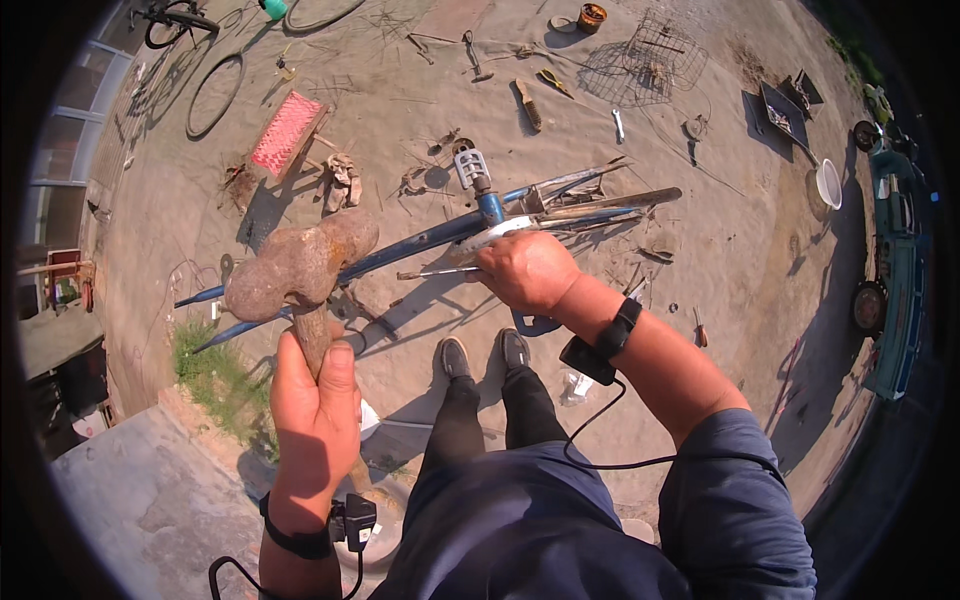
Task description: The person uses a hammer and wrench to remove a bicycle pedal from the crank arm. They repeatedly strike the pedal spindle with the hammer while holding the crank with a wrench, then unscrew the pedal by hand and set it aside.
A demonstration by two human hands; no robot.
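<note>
Clearly, the left hand [318, 405] is wrapped around the wooden handle of a hammer [300, 262], thumb along it, head uppermost; that rusty lump looks heavy and rigid, so the handle is the place to hold. Beyond, the right hand [530, 272], its back upward, is closed on a thin rod [437, 272], probably stiff and light, beside the blue bike frame [425, 239].
</note>
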